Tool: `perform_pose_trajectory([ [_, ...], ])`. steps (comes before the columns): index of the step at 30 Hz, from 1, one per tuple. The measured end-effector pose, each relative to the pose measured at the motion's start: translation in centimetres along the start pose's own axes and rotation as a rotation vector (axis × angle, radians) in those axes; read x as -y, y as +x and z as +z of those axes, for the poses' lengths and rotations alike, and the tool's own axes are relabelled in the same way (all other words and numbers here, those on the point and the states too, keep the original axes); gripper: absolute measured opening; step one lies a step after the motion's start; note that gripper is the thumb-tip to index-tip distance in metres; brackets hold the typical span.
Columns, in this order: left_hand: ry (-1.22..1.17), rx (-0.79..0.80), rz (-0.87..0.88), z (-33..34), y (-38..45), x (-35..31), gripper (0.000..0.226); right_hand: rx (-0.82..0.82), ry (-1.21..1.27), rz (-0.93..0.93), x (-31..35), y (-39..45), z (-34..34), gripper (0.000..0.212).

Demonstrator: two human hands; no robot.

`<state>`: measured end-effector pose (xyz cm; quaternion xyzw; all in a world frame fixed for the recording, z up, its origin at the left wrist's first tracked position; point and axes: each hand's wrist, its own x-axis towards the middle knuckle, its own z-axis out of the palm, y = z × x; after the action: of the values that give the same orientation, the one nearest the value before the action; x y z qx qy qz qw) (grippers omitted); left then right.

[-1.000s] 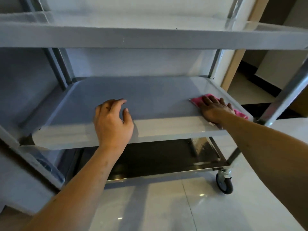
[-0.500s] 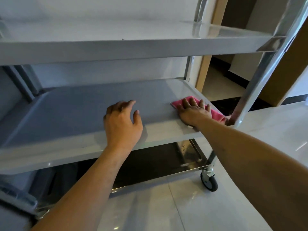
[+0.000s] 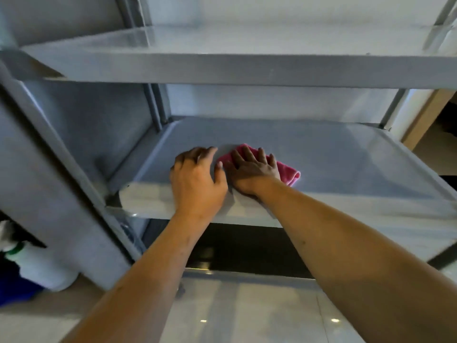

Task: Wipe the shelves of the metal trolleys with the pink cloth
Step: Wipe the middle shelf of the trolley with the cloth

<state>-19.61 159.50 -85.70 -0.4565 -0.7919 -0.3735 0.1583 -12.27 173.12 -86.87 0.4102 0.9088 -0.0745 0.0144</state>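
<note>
A metal trolley fills the view, with a top shelf (image 3: 247, 68), a middle shelf (image 3: 346, 164) and a dark bottom shelf (image 3: 247, 248). The pink cloth (image 3: 288, 172) lies folded on the middle shelf near its front edge. My right hand (image 3: 252, 172) presses flat on the cloth with fingers spread. My left hand (image 3: 195, 179) rests on the same shelf's front lip just left of it, fingers loosely curled over the surface, thumb nearly touching the right hand.
A second trolley's metal frame (image 3: 57, 174) stands close on the left. A white bottle with a green cap (image 3: 37, 266) and something blue sit on the floor at lower left. Glossy tiled floor (image 3: 247, 313) lies below; a doorway edge (image 3: 425, 120) is at right.
My right hand has slid the pink cloth leftward along the middle shelf, from its right end to beside my left hand. The view has swung to the left.
</note>
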Motion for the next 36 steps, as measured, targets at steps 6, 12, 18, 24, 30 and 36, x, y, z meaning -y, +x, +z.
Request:
perform_pose_trajectory([
  [6, 0.054, -0.085, -0.139, -2.9, 0.0, 6.1, 0.039, 0.054, -0.07, -0.247, 10.4, 0.6, 0.7, 0.092],
  [12, 0.025, -0.304, -0.155, -3.4, -1.6, 10.0, 0.018, 0.05, 0.006, -0.343, 14.3, 2.7, 1.0, 0.076],
  [18, 0.04, -0.398, -0.091, -2.7, -1.7, 11.2, 0.025, 0.029, 0.008, -0.37, 14.9, 5.3, 1.3, 0.079],
  [24, 0.126, -0.457, -0.028, -2.1, -1.4, 12.4, 0.034, -0.021, 0.049, -0.419, 14.8, 9.7, 1.2, 0.068],
  [30, 0.095, -0.497, 0.15, -1.6, -1.8, 13.4, 0.033, -0.032, 0.004, -0.43, 13.7, 15.2, 0.6, 0.07],
  [36, 0.064, -0.564, 0.226, -0.9, -1.7, 14.0, 0.036, -0.035, -0.014, -0.383, 12.2, 20.2, -0.3, 0.068],
])
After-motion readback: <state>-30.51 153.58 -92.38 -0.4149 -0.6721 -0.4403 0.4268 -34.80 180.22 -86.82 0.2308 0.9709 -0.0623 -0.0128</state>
